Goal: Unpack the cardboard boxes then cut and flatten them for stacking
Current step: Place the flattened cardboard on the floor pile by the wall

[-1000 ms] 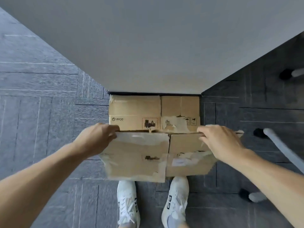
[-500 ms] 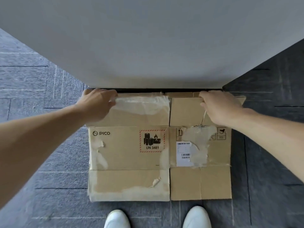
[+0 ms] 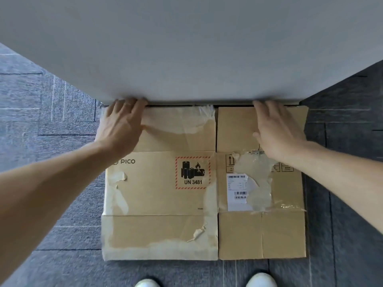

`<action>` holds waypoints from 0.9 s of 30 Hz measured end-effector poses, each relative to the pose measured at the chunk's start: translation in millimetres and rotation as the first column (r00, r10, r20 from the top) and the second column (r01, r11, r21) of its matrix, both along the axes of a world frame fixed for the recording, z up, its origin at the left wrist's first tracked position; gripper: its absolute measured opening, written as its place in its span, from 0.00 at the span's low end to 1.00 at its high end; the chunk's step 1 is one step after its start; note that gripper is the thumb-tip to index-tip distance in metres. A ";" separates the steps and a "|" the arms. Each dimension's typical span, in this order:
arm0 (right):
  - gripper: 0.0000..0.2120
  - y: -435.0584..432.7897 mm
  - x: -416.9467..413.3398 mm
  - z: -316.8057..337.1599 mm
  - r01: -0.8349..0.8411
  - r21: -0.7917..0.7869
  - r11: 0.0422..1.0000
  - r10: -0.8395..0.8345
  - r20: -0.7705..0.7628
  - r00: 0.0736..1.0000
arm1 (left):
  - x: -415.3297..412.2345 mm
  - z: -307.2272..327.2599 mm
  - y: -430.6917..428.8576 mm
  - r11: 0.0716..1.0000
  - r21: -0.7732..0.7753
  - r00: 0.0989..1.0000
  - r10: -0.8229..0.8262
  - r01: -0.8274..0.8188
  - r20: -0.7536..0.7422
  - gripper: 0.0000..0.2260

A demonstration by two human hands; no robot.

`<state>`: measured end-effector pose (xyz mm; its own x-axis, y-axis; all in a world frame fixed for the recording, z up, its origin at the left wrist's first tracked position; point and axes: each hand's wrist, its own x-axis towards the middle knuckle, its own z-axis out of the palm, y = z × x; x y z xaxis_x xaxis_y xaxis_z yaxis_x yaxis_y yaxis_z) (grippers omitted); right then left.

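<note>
Both our left hand [image 3: 122, 125] and right hand [image 3: 277, 129], fingers straight and barely spread, press down the flattened box [image 3: 157, 193] at its far flaps; stacking, we reckon, comes next.

Only parts of a person are showing. The left forearm [image 3: 51, 193] is entering from 8 o'clock and the right forearm [image 3: 342, 162] from 4 o'clock, both uncovered from the frame edge to the wrist. The left hand [image 3: 122, 125] and the right hand [image 3: 277, 131] are bare too. At 6 o'clock the person is wearing white shoes. Only the rounded, plain toe caps of the left shoe [image 3: 147, 283] and the right shoe [image 3: 261, 280] are showing, cut off by the bottom edge.
</note>
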<state>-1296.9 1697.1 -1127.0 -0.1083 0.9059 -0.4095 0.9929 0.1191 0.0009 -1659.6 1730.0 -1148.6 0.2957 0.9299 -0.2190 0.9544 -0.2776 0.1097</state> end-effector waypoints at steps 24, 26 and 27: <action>0.72 -62.8 -60.9 37.8 -0.039 -0.570 0.821 0.058 0.016 0.998 | 68.6 31.1 -68.7 0.846 -0.515 0.971 -0.218 0.139 -0.097 0.55; 0.72 -51.9 -60.1 83.2 -0.016 -0.521 0.853 0.020 0.003 1.000 | 62.3 81.0 -49.5 0.884 -0.451 0.975 -0.193 0.122 -0.114 0.52; 0.71 -55.8 -57.8 109.6 -0.006 -0.508 0.861 0.003 -0.007 1.000 | 61.3 111.0 -49.1 0.900 -0.423 0.979 -0.168 0.106 -0.112 0.51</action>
